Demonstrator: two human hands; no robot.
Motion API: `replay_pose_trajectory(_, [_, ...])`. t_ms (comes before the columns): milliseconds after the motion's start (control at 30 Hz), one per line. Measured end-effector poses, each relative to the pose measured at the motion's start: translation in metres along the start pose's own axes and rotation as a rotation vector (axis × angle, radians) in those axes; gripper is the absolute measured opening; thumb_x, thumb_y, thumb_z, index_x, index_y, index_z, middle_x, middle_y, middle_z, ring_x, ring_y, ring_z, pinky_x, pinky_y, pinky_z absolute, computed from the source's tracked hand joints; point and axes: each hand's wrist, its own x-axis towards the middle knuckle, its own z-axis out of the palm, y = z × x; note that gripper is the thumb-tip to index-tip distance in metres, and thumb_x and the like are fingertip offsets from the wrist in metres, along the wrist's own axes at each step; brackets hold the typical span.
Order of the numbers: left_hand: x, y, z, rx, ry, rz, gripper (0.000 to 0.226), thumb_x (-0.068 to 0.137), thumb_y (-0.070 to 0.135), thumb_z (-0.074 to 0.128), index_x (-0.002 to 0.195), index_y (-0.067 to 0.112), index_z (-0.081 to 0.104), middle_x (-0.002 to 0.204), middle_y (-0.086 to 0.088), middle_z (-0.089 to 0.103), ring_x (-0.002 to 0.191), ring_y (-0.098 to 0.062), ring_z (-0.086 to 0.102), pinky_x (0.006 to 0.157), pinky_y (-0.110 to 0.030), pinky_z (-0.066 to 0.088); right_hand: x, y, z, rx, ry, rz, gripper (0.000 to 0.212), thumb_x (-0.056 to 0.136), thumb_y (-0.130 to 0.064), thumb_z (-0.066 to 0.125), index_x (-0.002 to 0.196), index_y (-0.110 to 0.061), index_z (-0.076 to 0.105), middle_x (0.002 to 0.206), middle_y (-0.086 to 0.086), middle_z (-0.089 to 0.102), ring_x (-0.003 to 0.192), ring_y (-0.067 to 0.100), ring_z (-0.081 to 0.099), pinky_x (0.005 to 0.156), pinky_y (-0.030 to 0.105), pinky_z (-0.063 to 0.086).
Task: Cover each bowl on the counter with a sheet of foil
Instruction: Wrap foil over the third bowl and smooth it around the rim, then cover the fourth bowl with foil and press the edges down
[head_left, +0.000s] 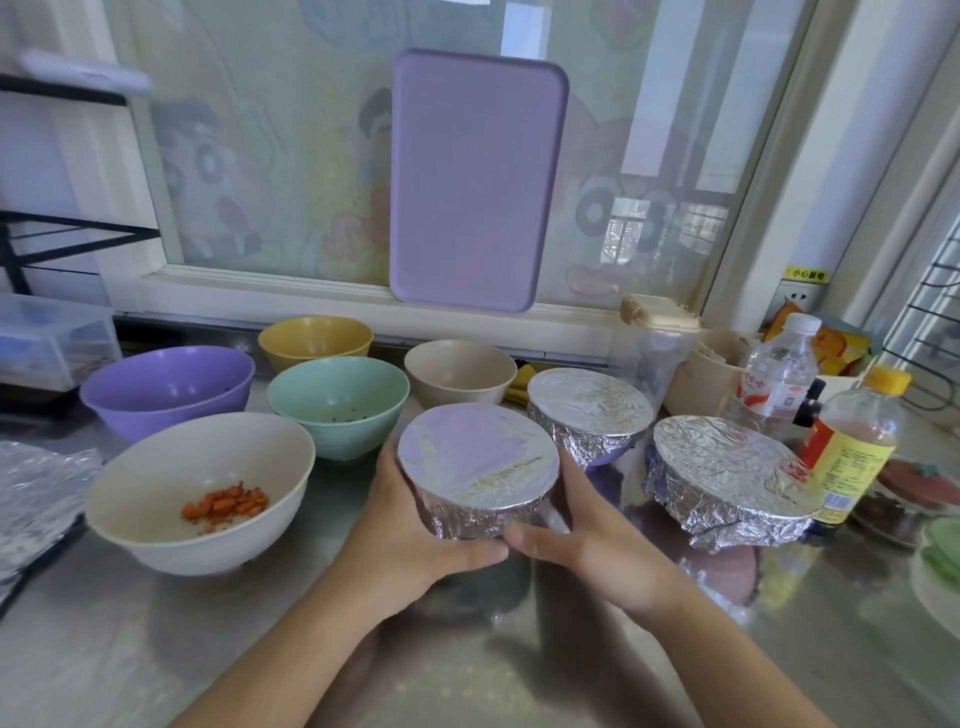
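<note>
1. Both hands hold one foil-wrapped bowl (478, 470) at the centre of the steel counter (156, 649), tipped slightly toward the camera. Whether its base touches the counter cannot be told.
2. Left hand (410, 525) — fingers curled round the bowl's left side and underside, thumb lying along the lower front edge of the foil.
3. Right hand (576, 540) — fingers wrapped behind the right side of the same bowl, thumb pressed against the lower front of the foil, its tip near the left thumb.
4. The foil on the held bowl is stretched smooth across the top and crumpled down the wall.
5. Two more covered bowls stand to the right: a rear covered bowl (589, 410) just behind the held one, with a purple wall showing below the foil, and a right covered bowl (727, 478) tilted toward the viewer.
6. Uncovered bowls, left and rear: a white bowl (202, 488) holding diced orange pieces, a purple bowl (166, 389), a green bowl (340, 402), a yellow bowl (316, 340) and a beige bowl (460, 371).
7. Loose foil sheet (36, 488) lies at the far left edge of the counter.
8. A lilac tray (472, 182) leans upright against the window.
9. At right — a water bottle (776, 371) and a yellow-capped bottle (852, 441), the latter just beside the right covered bowl.
</note>
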Motion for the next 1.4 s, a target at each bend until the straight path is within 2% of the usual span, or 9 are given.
replay_pose_trajectory(167, [-0.023,0.025,-0.023,0.161,0.046,-0.148,0.148,0.048,0.088,0.080,0.164,0.039,0.002,0.165,0.025,0.020,0.151,0.003,0.024,0.124,-0.032,0.025,0.003,-0.043,-0.025,-0.262,0.450,0.024,0.040,0.093,-0.046,0.070,0.130,-0.030,0.065,0.118,-0.020,0.070,0.111,0.006,0.067,0.094,0.026,0.046])
replay_pose_trajectory(367, [0.027,0.078,-0.040,0.346,0.255,0.108,0.030,0.099,0.049,0.060,0.125,0.033,0.059,0.131,0.012,0.058,0.109,0.007,0.060,0.092,-0.019,0.046,0.073,-0.085,-0.021,-0.477,0.435,0.050,0.025,0.098,-0.024,0.057,0.119,-0.024,0.070,0.110,-0.007,0.075,0.104,0.016,0.069,0.085,0.031,0.053])
replay_pose_trajectory(433, [0.071,0.079,-0.047,0.503,0.229,0.090,0.015,0.103,0.037,0.055,0.111,0.027,0.062,0.121,0.005,0.065,0.104,-0.008,0.063,0.089,-0.032,0.049,0.108,-0.089,-0.020,-0.585,0.377,0.092,0.031,0.098,-0.021,0.055,0.127,-0.017,0.066,0.120,0.003,0.070,0.098,0.017,0.064,0.073,0.028,0.047])
replay_pose_trajectory(533, [0.132,0.070,-0.057,0.794,0.179,0.030,0.019,0.103,0.029,0.048,0.101,0.014,0.059,0.111,-0.010,0.067,0.102,-0.033,0.060,0.091,-0.045,0.050,0.156,-0.086,-0.020,-0.751,0.297,0.188,0.039,0.100,-0.019,0.051,0.135,-0.005,0.056,0.131,0.018,0.061,0.105,0.029,0.057,0.084,0.033,0.047])
replay_pose_trajectory(733, [0.195,0.053,-0.054,1.059,0.013,-0.160,0.030,0.102,0.020,0.038,0.074,0.017,0.049,0.087,-0.007,0.057,0.096,-0.032,0.049,0.111,-0.048,0.031,0.214,-0.060,-0.024,-1.085,0.124,0.356,0.010,0.097,-0.016,0.045,0.104,-0.011,0.050,0.105,0.011,0.057,0.101,0.033,0.053,0.108,0.044,0.040])
replay_pose_trajectory(900, [0.211,0.036,-0.044,0.998,-0.019,-0.183,0.025,0.095,0.009,0.043,0.072,0.013,0.051,0.077,-0.008,0.055,0.072,-0.024,0.047,0.089,-0.048,0.041,0.228,-0.044,-0.025,-1.007,0.103,0.322,0.008,0.097,-0.013,0.047,0.099,-0.009,0.054,0.086,0.007,0.057,0.096,0.034,0.057,0.097,0.039,0.046])
replay_pose_trajectory(1133, [0.193,0.081,-0.054,0.705,0.256,-0.007,0.023,0.099,0.022,0.045,0.080,0.010,0.049,0.084,-0.012,0.055,0.077,-0.033,0.053,0.057,-0.037,0.029,0.213,-0.070,-0.050,-0.719,0.351,0.188,0.024,0.096,-0.025,0.049,0.092,-0.004,0.060,0.093,0.014,0.064,0.097,0.037,0.062,0.079,0.036,0.039])
replay_pose_trajectory(1267, [0.152,0.135,-0.045,0.642,0.329,0.134,0.026,0.095,0.022,0.048,0.074,0.006,0.051,0.067,-0.009,0.051,0.061,-0.029,0.045,0.052,-0.035,0.024,0.165,-0.112,-0.073,-0.724,0.495,0.078,0.034,0.100,-0.030,0.048,0.102,-0.002,0.067,0.107,0.019,0.067,0.100,0.038,0.063,0.075,0.036,0.044])
replay_pose_trajectory(1400, [0.087,0.175,-0.027,0.595,0.316,0.275,0.024,0.087,0.022,0.051,0.068,0.011,0.041,0.059,-0.006,0.033,0.056,-0.025,0.029,0.051,-0.034,0.022,0.070,-0.147,-0.088,-0.752,0.593,0.029,0.038,0.098,-0.034,0.051,0.085,-0.002,0.067,0.085,0.020,0.071,0.082,0.040,0.069,0.072,0.039,0.055])
